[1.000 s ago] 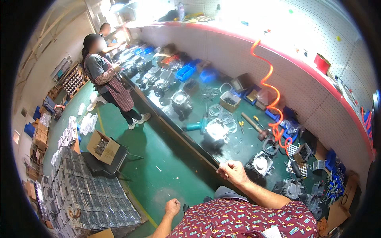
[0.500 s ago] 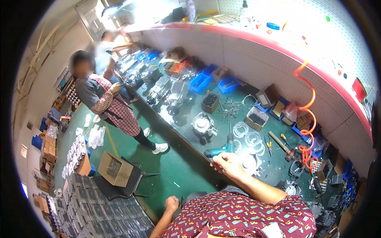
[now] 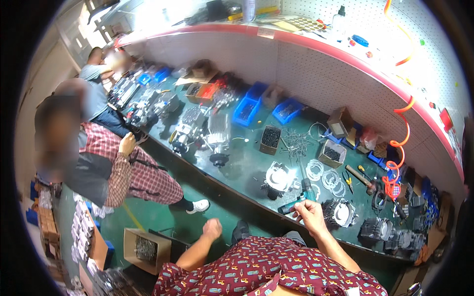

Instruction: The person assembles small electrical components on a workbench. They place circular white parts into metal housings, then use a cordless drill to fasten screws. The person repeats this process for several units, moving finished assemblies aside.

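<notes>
My left hand (image 3: 212,229) hangs in front of my body, off the bench edge, curled into a fist with nothing showing from it. Over the front edge of the bench is my right hand (image 3: 309,215), its thumb and fingers drawn together; whatever they may pinch is too small to make out. Just behind its fingertips lies a teal power drill (image 3: 307,187), and I cannot tell whether they touch. Beside the drill sit a silver metal housing (image 3: 279,178) on the left and a finned motor housing (image 3: 340,213) on the right.
Along the green bench stand boxes of dark screws (image 3: 270,138), blue bins (image 3: 247,109), white rings (image 3: 333,182), pliers (image 3: 348,181) and a hammer (image 3: 359,177). An orange coiled air hose (image 3: 406,133) hangs at the right. A person in a checked apron (image 3: 153,185) stands left, near a carton (image 3: 133,246).
My view has shifted, and the person in the apron now appears larger and closer. The finned housing by my right hand shows more fully. Both hands keep much the same closed shape.
</notes>
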{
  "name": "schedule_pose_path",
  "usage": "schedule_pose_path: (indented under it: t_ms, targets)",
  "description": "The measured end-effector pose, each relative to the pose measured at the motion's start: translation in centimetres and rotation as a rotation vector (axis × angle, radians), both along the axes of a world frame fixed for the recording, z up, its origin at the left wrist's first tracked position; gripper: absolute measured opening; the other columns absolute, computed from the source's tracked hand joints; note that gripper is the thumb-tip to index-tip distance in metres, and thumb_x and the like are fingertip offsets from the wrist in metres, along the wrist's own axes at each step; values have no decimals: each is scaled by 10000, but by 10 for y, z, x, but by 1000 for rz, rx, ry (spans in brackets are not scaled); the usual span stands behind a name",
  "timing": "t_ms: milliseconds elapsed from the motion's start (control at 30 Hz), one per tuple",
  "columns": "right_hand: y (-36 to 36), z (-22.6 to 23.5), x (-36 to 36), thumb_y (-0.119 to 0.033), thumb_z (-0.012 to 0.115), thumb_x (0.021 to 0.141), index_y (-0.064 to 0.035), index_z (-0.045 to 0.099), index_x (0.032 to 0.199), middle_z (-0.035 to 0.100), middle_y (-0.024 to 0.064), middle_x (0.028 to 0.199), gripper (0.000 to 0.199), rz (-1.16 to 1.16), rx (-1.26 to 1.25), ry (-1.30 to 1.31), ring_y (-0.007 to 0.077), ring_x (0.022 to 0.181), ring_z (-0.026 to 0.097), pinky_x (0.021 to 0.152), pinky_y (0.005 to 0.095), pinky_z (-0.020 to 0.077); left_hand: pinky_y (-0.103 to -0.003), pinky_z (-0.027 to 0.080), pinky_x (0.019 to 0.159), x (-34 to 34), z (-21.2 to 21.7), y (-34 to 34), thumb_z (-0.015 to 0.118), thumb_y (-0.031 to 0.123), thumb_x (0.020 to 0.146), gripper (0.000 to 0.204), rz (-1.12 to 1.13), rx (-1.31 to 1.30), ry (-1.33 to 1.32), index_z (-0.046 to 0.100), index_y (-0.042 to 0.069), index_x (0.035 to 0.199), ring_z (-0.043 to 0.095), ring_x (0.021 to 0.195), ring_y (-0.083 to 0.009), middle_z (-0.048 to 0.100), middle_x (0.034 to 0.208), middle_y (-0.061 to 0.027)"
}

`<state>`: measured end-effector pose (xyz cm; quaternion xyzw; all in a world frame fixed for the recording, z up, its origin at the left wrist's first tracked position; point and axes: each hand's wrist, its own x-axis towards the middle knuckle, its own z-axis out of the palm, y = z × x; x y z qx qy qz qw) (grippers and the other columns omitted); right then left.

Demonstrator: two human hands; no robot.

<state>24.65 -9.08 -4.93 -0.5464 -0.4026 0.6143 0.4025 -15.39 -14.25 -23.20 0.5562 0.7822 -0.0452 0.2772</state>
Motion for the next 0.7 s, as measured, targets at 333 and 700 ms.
schedule_pose_path:
  t_ms: [333, 700]
  targets:
    - [-17, 11, -16, -186, 649, 984, 16, 692, 888, 733, 81, 847, 228, -261, 38, -28, 96, 675, 627, 589, 249, 516, -471, 550, 929, 10, 54, 182, 561, 184, 890, 230, -155, 110, -15, 725, 71, 1002, 673, 1071, -400, 712, 1113, -198]
    - [-18, -22, 1, -179, 652, 984, 6, 680, 875, 733, 93, 883, 216, -383, -5, 27, 106, 673, 626, 579, 249, 510, -517, 527, 865, 61, 32, 143, 529, 130, 886, 173, -349, 104, -252, 689, 81, 929, 661, 996, -420, 695, 1022, -195]
